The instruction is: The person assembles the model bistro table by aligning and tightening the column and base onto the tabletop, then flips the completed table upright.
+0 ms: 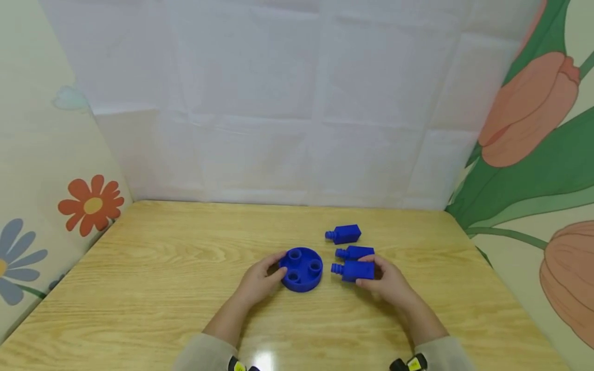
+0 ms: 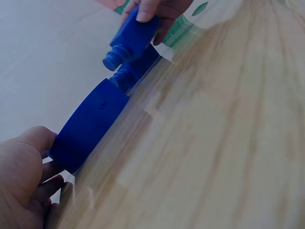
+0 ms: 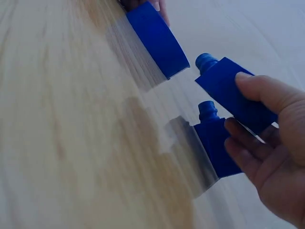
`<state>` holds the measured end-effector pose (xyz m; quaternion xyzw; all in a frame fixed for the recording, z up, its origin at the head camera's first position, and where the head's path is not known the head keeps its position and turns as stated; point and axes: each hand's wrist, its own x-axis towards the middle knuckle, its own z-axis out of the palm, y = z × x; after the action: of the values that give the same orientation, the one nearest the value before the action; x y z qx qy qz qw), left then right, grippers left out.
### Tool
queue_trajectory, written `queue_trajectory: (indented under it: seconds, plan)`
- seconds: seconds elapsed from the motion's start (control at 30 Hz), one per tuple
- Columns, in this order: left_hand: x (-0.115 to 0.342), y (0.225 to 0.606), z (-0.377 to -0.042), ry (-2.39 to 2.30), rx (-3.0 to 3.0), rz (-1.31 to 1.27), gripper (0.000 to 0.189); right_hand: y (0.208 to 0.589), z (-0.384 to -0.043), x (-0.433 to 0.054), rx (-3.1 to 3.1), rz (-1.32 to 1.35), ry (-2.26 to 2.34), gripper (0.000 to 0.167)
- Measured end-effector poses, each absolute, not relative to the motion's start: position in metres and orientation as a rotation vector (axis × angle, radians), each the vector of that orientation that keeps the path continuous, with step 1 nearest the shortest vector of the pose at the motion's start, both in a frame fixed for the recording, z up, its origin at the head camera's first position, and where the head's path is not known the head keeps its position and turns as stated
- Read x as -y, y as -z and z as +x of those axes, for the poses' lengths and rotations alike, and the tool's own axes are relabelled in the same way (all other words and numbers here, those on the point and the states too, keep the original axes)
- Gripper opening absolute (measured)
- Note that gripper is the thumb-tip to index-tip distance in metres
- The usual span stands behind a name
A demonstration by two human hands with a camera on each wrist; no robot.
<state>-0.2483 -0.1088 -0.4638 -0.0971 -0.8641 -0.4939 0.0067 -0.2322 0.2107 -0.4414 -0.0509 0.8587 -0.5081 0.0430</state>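
Observation:
On the table, my left hand (image 1: pixel 261 281) holds the left edge of a round blue base (image 1: pixel 306 282), thumb and fingers at its rim. Three hollow round sockets stand up inside the base, all without a piece in them. My right hand (image 1: pixel 391 283) pinches a blue rectangular block with a ribbed neck (image 3: pixel 228 86) between thumb and fingers. The held block is raised above the tabletop, its neck pointing left toward the base. Right behind it lies a second such block (image 3: pixel 212 143), partly covered by the right hand's fingers in the right wrist view.
A third blue necked block (image 1: pixel 346 234) lies farther back, neck to the left. The wood-grain table (image 1: pixel 185 242) ends at a white cloth backdrop (image 1: pixel 250 154). Flower-patterned panels (image 1: pixel 533 201) flank both sides.

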Motion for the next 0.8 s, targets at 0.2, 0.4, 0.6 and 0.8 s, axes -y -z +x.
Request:
queue_trajectory:
  seconds: [0.2,0.4,0.6,0.8]
  plan:
    - [0.108,0.463,-0.246,1.554,2.695,-0.319,0.044,0.431,-0.232,-0.199,-2.656,-0.205,1.650,0.051]
    - [0.108,0.462,-0.245,1.542,2.692,-0.326,0.043,0.423,-0.235,-0.181,-2.646,-0.188,1.766,0.053]
    - [0.108,0.461,-0.244,1.519,2.710,-0.322,0.042,0.420,-0.240,-0.165,-2.611,-0.233,1.816,0.052]
    - [0.108,0.461,-0.243,1.510,2.715,-0.328,0.041,0.417,-0.248,-0.149,-2.551,-0.236,1.845,0.055]
